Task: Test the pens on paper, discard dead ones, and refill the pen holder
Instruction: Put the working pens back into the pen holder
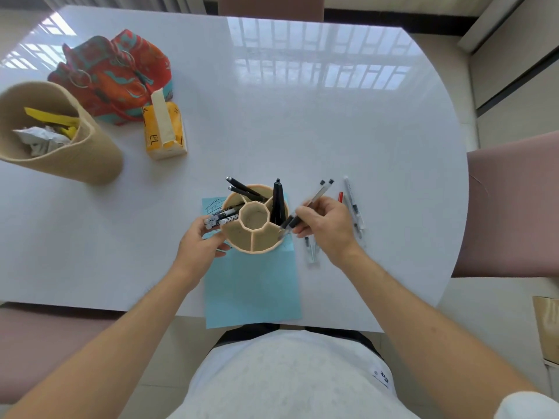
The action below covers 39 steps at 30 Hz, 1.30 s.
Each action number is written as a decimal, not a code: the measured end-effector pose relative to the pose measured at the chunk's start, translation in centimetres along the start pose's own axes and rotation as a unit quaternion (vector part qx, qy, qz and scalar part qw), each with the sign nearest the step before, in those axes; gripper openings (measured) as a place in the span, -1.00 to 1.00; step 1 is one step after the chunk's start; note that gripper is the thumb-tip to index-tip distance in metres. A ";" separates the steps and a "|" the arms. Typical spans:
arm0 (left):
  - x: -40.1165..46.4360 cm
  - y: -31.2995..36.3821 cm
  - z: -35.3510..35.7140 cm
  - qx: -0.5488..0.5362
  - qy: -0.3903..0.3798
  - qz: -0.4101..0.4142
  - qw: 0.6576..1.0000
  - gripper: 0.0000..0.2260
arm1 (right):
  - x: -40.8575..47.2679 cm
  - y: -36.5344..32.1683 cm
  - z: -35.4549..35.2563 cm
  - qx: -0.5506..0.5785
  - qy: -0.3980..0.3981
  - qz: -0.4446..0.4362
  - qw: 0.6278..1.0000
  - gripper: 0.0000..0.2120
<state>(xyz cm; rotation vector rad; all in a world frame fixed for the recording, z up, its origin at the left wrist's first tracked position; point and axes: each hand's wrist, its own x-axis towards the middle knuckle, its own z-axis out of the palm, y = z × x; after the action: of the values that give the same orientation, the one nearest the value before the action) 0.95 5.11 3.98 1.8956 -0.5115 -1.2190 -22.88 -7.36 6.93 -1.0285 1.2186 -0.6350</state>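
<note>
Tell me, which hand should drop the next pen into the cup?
Probably the right hand: it holds two pens tilted over the pen holder. The left hand is steadying the holder's side.

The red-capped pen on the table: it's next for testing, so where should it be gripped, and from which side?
Only the red cap end shows, beyond the right hand, beside the clear pens. The barrel is hidden by that hand. A pinch across the cap end from above, coming from the far side, looks best, since the pen lies flat on the table.
</note>
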 end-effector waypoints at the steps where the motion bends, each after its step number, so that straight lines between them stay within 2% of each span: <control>1: 0.0 0.0 0.1 0.000 -0.004 -0.001 1.000 -0.77 | -0.2 0.3 0.7 0.009 -0.008 0.000 1.000 -0.87; 4: -0.2 -0.4 0.4 0.010 -0.010 -0.007 1.000 -0.74 | -0.8 1.9 2.1 -0.017 0.005 -0.007 1.000 -0.95; 8: -0.3 -1.1 0.2 0.027 -0.008 -0.017 0.999 -0.71 | -1.7 3.8 2.7 -0.149 0.035 -0.078 0.985 -0.94; 11: -0.2 -1.5 0.0 0.027 -0.014 -0.019 0.999 -0.68 | -1.9 4.3 2.1 -0.173 0.025 -0.080 0.981 -0.95; 14: 0.0 -1.5 -0.3 0.011 -0.026 -0.015 1.000 -0.66 | -1.7 4.4 0.7 -0.191 -0.009 -0.069 0.979 -0.83; 17: 0.4 -1.1 -0.6 0.001 -0.026 -0.015 1.000 -0.61 | -0.5 4.5 -1.9 -0.206 0.053 -0.061 0.975 -0.79; 20: 1.1 -0.4 -0.9 -0.017 -0.009 -0.019 1.000 -0.65 | 1.7 4.6 -5.3 -0.331 0.147 -0.058 0.930 -0.86; 23: 1.7 0.3 -0.7 -0.034 0.023 -0.026 0.999 -0.79 | 3.3 5.0 -7.1 -0.446 0.127 -0.030 0.885 -0.81; 26: 1.8 1.1 -0.1 -0.035 0.015 -0.020 0.999 -0.84 | 3.9 5.4 -7.0 -0.487 0.110 -0.013 0.867 -0.75; 29: 1.4 1.7 0.2 -0.027 -0.002 -0.015 1.000 -0.86 | 3.8 5.4 -6.8 -0.411 0.130 0.041 0.902 -0.69; 33: 1.4 1.7 0.3 -0.030 -0.004 -0.022 0.999 -0.84 | 2.4 4.4 -5.9 -0.175 0.149 0.065 0.971 -0.82; 36: 1.2 1.3 0.3 -0.017 -0.009 -0.025 0.999 -0.80 | 0.7 3.2 -4.5 -0.021 0.121 0.048 0.991 -0.90; 39: 0.7 0.9 0.3 0.003 -0.019 -0.032 0.999 -0.75 | -1.0 2.4 -2.9 0.073 0.049 0.033 0.996 -0.96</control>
<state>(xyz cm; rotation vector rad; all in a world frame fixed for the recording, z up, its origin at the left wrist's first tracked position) 1.09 3.95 4.26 1.9102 -0.4786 -1.2978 -26.23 -6.37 5.22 -0.8400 1.2665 -0.7185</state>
